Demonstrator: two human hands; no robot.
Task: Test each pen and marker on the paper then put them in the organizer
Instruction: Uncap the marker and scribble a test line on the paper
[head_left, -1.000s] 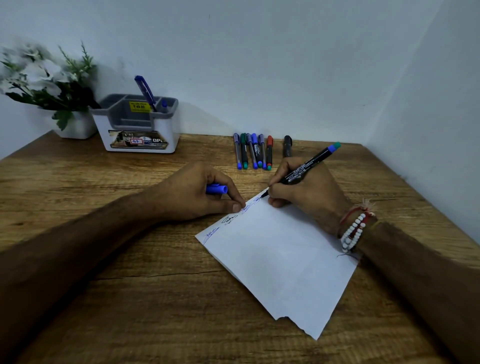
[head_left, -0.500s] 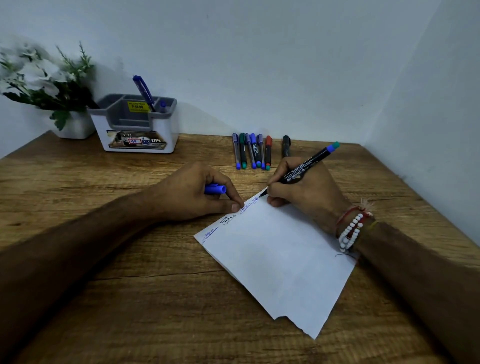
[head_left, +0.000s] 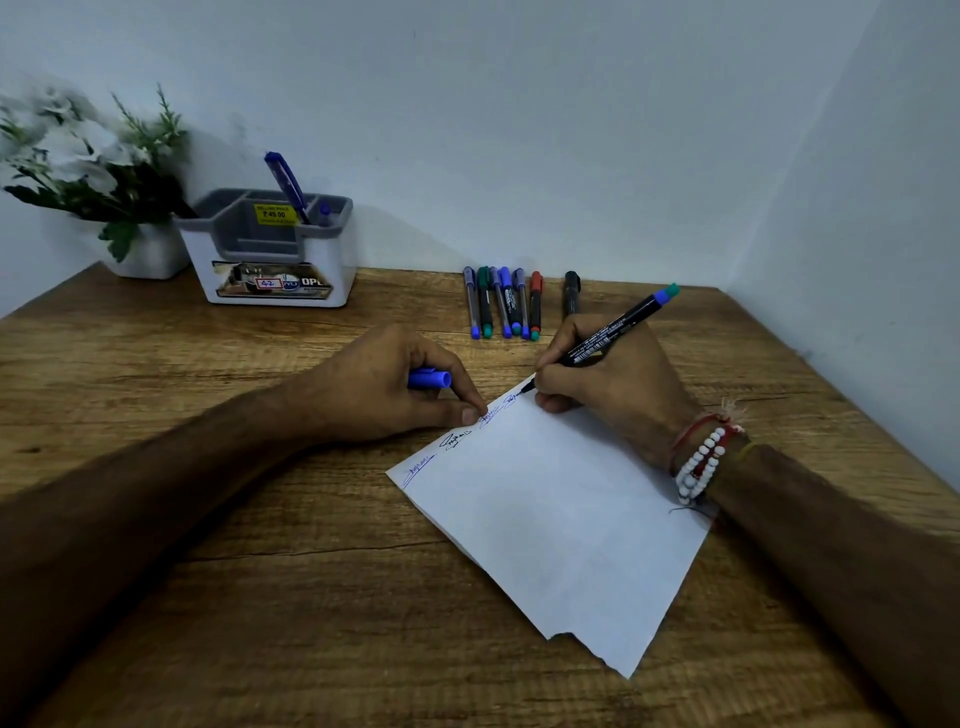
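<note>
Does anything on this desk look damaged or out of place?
The paper has a ragged, torn near corner with a small notch, and it lies askew on the table. Nothing else stands out.

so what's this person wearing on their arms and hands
No sleeves show on either forearm. The right wrist has a white bead bracelet, red thread bands and a thin yellowish thread. The left hand and right hand show no rings or gloves.

I have only 1 view, from the head camera: it looks forward and down over the table (head_left: 218, 613), close behind the left hand (head_left: 384, 387) and right hand (head_left: 618, 384), the wall (head_left: 519, 130) beyond.
</note>
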